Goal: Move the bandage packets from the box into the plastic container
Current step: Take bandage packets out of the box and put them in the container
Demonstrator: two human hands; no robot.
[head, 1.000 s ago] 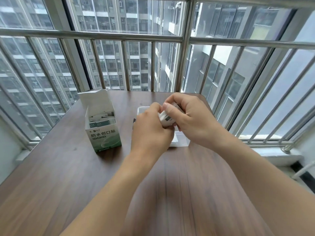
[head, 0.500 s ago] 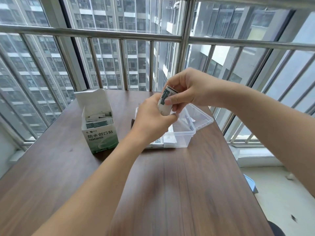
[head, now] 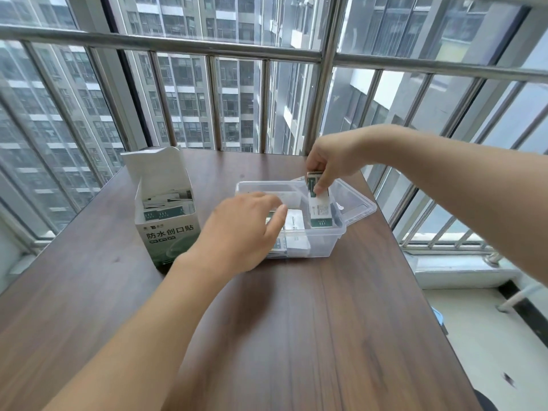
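Note:
A white and green bandage box (head: 166, 215) stands open on the wooden table, with several packets showing inside. To its right sits a clear plastic container (head: 326, 244) holding more packets (head: 296, 229). My right hand (head: 332, 161) pinches a stack of bandage packets (head: 319, 209) upright, its lower end inside the container's right side. My left hand (head: 246, 229) hovers over the container's left part, fingers straight and relaxed, holding nothing.
The container's clear lid (head: 355, 203) hangs open off its far right side. The wooden table (head: 281, 336) ends at its right edge near the container. Steel window bars (head: 207, 48) stand just behind the table.
My hands have come apart. The right hand has carried the packet stack down and right into the container. The left hand has let go and opened over the container's left side.

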